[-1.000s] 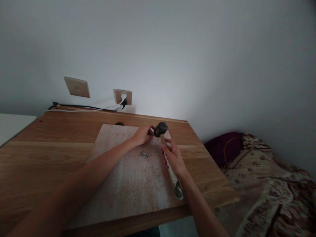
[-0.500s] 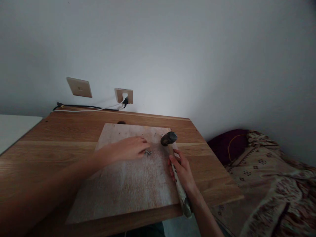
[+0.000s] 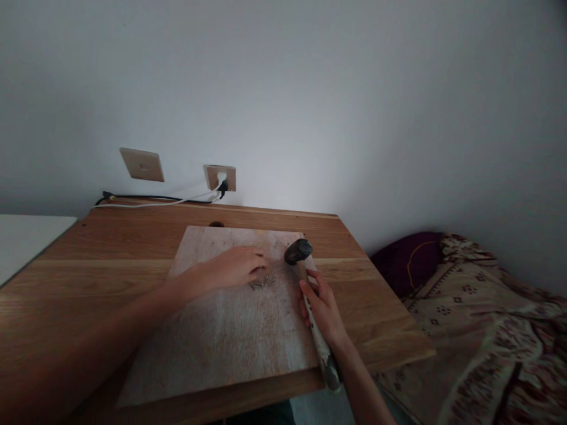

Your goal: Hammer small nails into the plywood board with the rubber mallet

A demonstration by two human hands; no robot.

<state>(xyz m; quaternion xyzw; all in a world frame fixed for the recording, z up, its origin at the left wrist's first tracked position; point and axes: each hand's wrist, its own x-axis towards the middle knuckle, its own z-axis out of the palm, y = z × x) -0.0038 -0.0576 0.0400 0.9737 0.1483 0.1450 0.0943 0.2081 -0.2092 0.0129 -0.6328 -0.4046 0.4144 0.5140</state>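
My right hand (image 3: 325, 307) is wrapped round the wooden handle of a hammer (image 3: 300, 252). Its dark, stubby head points away from me, over the right edge of a pale wooden board (image 3: 230, 336). The worn end of the handle reaches past the board's front edge. Over the middle of the board is my left hand (image 3: 239, 265), palm down, with bent fingers apart and nothing visible in them. Right beside its fingertips lies a small loose group of nails (image 3: 264, 282). Small dark points form a row along the board's far side.
The board lies on a wooden desk (image 3: 376, 319) against a white wall. Cables (image 3: 155, 199) run along the back to a wall socket (image 3: 220, 178). A white surface (image 3: 26, 242) borders the desk at left. Patterned bedding (image 3: 469, 330) and a purple cushion (image 3: 407, 260) are at right.
The nails by my left fingertips have shifted and lie more spread out. My left hand has moved only slightly. My right hand still holds the hammer in nearly the same place.
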